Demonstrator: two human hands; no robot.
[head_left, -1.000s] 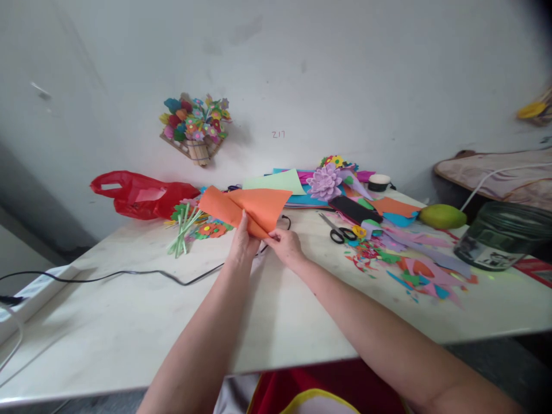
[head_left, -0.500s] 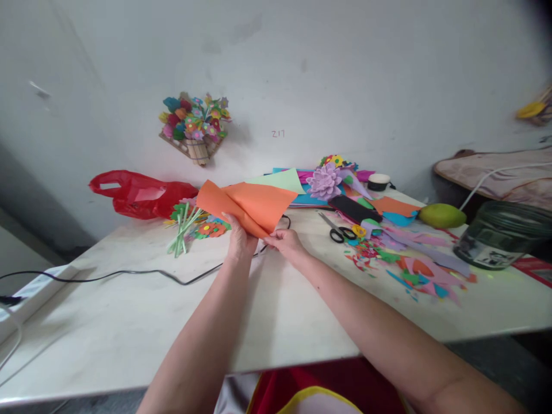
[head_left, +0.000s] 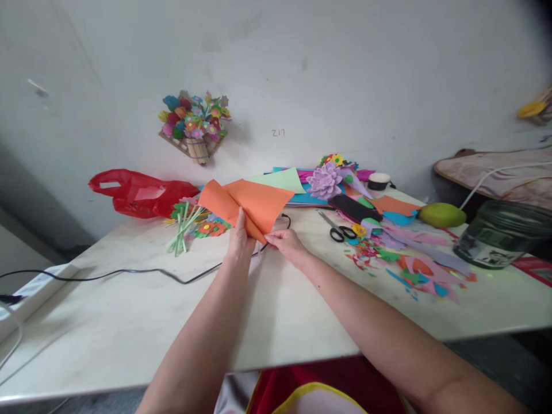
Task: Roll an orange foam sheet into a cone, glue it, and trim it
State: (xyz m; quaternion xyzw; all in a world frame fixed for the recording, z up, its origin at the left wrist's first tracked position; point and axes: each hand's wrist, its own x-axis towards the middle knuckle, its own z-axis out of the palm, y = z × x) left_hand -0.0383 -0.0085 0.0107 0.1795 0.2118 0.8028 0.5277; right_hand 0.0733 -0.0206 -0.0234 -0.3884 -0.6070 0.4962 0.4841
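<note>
An orange sheet [head_left: 259, 201], folded over itself into a cone-like shape, is held above the middle of the table. My left hand [head_left: 241, 237] grips its folded lower left part, the thumb lying on top of the fold. At the pointed lower end, my right hand [head_left: 284, 241] pinches the sheet between thumb and fingers. Behind the orange sheet lies a pale green sheet [head_left: 284, 179]. Scissors with black handles [head_left: 342, 233] lie to the right of my right hand.
Paper flowers [head_left: 211, 228], green stems [head_left: 181, 233] and a red bag [head_left: 142, 195] are at the left. Scraps [head_left: 418, 273], a green fruit [head_left: 442, 215] and a glass jar [head_left: 500, 236] are at the right. A black cable [head_left: 164, 271] crosses the table.
My left thumb has moved from the sheet's left edge onto the fold. The sheet's overlapping sides sit closer together, and its right corner has shifted slightly left.
</note>
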